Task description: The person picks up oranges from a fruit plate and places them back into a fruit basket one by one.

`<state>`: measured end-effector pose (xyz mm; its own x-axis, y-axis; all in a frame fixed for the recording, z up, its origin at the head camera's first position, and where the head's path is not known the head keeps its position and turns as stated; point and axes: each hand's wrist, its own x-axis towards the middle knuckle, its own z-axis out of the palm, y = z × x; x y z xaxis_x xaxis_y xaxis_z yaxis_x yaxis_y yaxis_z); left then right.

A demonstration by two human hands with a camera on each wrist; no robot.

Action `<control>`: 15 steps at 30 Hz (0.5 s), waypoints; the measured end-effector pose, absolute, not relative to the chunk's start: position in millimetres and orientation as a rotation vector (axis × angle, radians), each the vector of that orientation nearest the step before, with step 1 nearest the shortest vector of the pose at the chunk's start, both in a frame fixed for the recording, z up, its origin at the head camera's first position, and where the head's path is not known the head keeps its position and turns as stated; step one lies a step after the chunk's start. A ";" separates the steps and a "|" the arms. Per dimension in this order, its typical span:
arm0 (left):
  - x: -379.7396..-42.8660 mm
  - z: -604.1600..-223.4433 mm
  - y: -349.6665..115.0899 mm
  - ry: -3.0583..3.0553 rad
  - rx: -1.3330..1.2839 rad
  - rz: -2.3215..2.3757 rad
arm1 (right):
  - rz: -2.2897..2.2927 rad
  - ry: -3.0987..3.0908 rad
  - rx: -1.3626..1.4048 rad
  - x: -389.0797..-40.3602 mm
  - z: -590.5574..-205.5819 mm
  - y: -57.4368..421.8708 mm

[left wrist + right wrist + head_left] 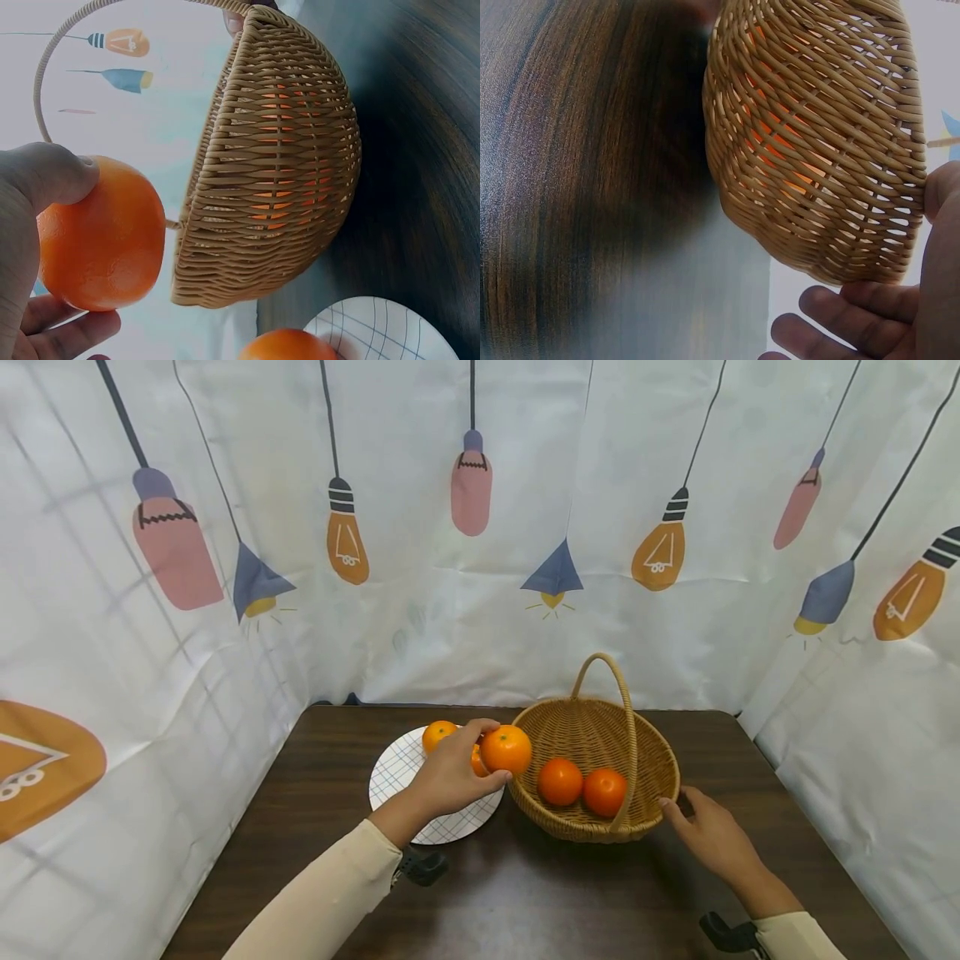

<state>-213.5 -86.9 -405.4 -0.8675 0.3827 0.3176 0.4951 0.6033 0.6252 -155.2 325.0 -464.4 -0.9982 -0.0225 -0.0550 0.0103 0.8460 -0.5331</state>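
Observation:
My left hand grips an orange between thumb and fingers, up beside the left rim of a wicker basket. In the left wrist view the held orange is apart from the basket's wall. Two redder orange fruits lie inside the basket; their colour shows through the weave in both wrist views. At the basket's right side, my right hand holds the rim, thumb at the edge and fingers against the outside. Behind the left hand, a white checked plate bears two oranges, one partly hidden.
The basket's tall arched handle rises over its opening. Plate and basket stand close together on a dark wooden table. A white curtain printed with lamps hangs behind and along both sides.

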 end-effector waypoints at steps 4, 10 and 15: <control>-213.8 -404.0 -82.9 -2.668 -0.748 -1.113 | -0.862 2.959 -0.010 -155.0 -464.0 325.1; -215.2 -404.1 -75.9 -2.653 -0.777 -1.125 | -0.853 2.968 -0.016 -154.4 -463.5 324.6; -216.7 -405.2 -69.3 -2.671 -0.796 -1.115 | -0.861 2.974 -0.024 -153.3 -463.2 323.5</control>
<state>-216.7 -69.3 -405.2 -0.8504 0.4177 0.3198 0.5211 0.5855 0.6210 -153.3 323.5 -463.2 -0.9988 -0.0278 -0.0392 -0.0025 0.8452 -0.5345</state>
